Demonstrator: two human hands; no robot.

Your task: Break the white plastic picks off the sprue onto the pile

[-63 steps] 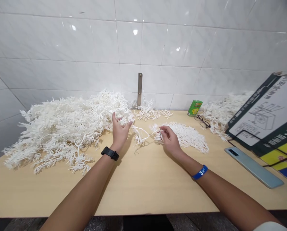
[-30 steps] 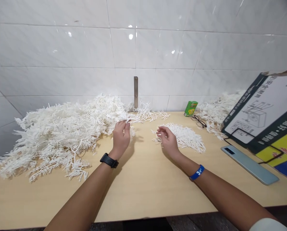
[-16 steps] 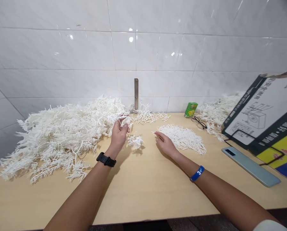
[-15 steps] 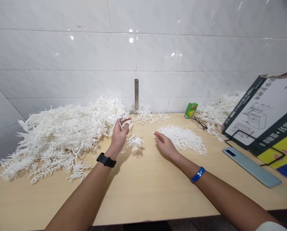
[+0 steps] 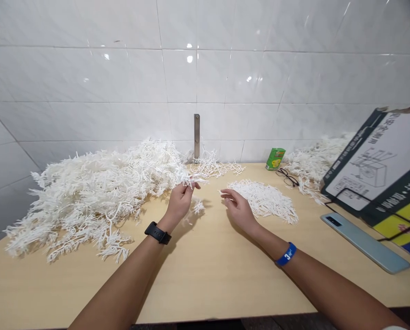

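Observation:
My left hand point(image 5: 180, 200), with a black watch on its wrist, is closed in a pinch on a white branched plastic strand point(image 5: 190, 182). Its thumb and forefinger press together at the right end of a large heap of such strands point(image 5: 101, 183). A loose white sprig point(image 5: 198, 207) shows just right of that hand, over the table. My right hand point(image 5: 238, 208) wears a blue wristband. Its fingers are curled together beside a flat pile of short white pieces point(image 5: 265, 201); anything at the fingertips is too small to make out.
Thin white strands point(image 5: 216, 168) lie by a metal bracket point(image 5: 197, 137) on the tiled wall. At the right are a green box point(image 5: 275, 158), black glasses point(image 5: 287, 177), another white heap point(image 5: 314, 158), a phone point(image 5: 366, 244) and a leaning printed carton point(image 5: 369, 165).
My left hand has shifted right and turned, lifting the strand higher at its fingertips. The sprig beside it shows smaller now. My right hand stays nearly in place; the view has moved slightly.

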